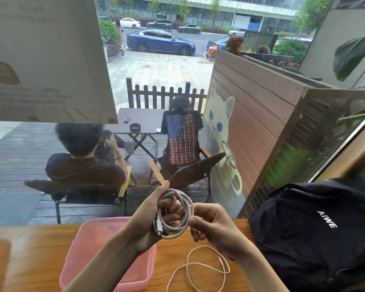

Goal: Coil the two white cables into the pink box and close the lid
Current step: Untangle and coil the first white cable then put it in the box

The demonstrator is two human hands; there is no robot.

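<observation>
A thick white cable [187, 209] is wound into a round coil held in the air above the wooden counter. My left hand [154, 209] grips the coil's left side, with one plug end hanging down by the palm. On the coil's right side, my right hand [211, 224] pinches the strands. A thinner second white cable [200, 265] lies in loose loops on the counter below my right wrist. The pink box [97, 239] sits open on the counter under my left forearm, which hides part of it. Its lid is not clearly in view.
A black backpack [316, 230] stands on the counter [30, 260] at the right, close to the loose cable. A window runs along the counter's far edge, with people seated on chairs outside. A white poster [42, 60] hangs at the upper left.
</observation>
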